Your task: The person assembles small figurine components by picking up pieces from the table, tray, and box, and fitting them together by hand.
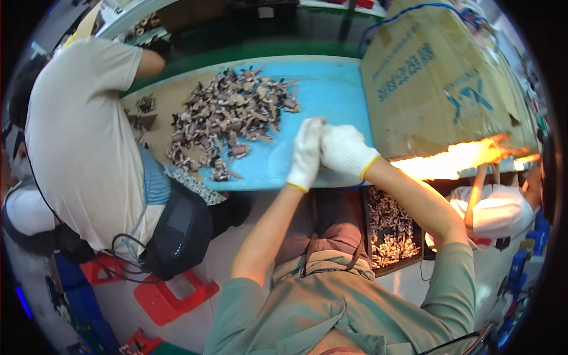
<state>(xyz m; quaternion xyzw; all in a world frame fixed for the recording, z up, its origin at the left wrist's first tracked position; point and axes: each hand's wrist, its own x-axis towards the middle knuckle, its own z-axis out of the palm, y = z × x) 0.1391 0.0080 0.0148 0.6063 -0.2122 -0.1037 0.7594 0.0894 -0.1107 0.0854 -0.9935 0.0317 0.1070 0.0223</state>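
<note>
My left hand [306, 152] and my right hand [348, 149], both in white knitted gloves with yellow cuffs, meet over the front part of the light-blue tabletop [331, 89]. Their fingers are curled and pressed against each other. Whatever lies between them is hidden by the gloves. Left of my hands spreads a heap of small brown, pinkish and black parts [228, 112] that look like little moulded figures. The nearest loose ones lie a short way from my left hand.
A large taped cardboard box [432, 89] stands at the table's right end. A dark tray [393, 234] of similar small parts sits below the table edge, by my right forearm. On the left a co-worker [89, 136] sits close; red stools [174, 296] stand behind.
</note>
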